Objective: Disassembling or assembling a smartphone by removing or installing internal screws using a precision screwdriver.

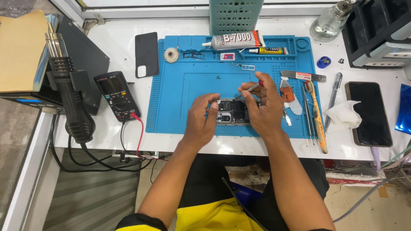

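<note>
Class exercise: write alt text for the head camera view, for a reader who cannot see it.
Over a blue work mat, a person's left hand steadies an opened phone while the right hand works a red-tipped screwdriver into it. A multimeter and heat gun lie left; glue tubes, tweezers and another phone are nearby.

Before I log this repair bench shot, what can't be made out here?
Head view only:
- Opened phone: its ends hidden under the left hand and right hand.
- Screwdriver tip: too small to see.
- Glass bottle: top cut off by the frame edge.
- Blue film: cut off at right.
</note>
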